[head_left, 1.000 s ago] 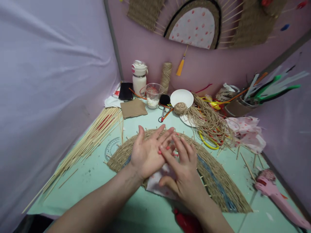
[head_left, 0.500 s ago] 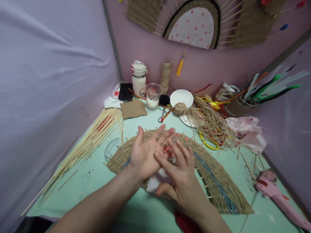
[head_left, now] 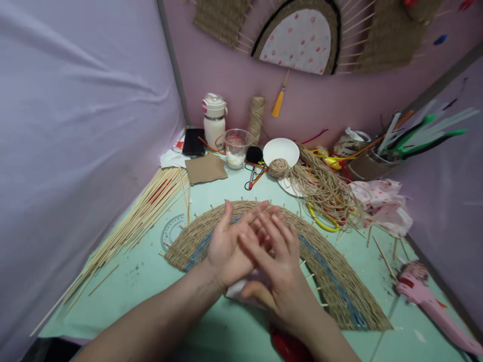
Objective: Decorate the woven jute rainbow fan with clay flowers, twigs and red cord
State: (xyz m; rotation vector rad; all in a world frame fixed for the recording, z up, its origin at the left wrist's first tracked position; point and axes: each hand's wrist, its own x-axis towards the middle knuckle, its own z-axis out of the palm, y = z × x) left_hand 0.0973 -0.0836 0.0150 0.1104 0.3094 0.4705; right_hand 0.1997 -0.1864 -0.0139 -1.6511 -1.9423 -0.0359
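Two hands touch over the woven arch [head_left: 332, 266]: left hand [head_left: 231, 247] palm up, uncurled; right hand [head_left: 278, 266] loose on top. I can't tell if anything's between.

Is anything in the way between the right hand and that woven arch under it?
Partly: the left hand, palm up, lies beneath the fingers of the right hand, between them and the arch. Toward the arch's right side, nothing visible blocks it.
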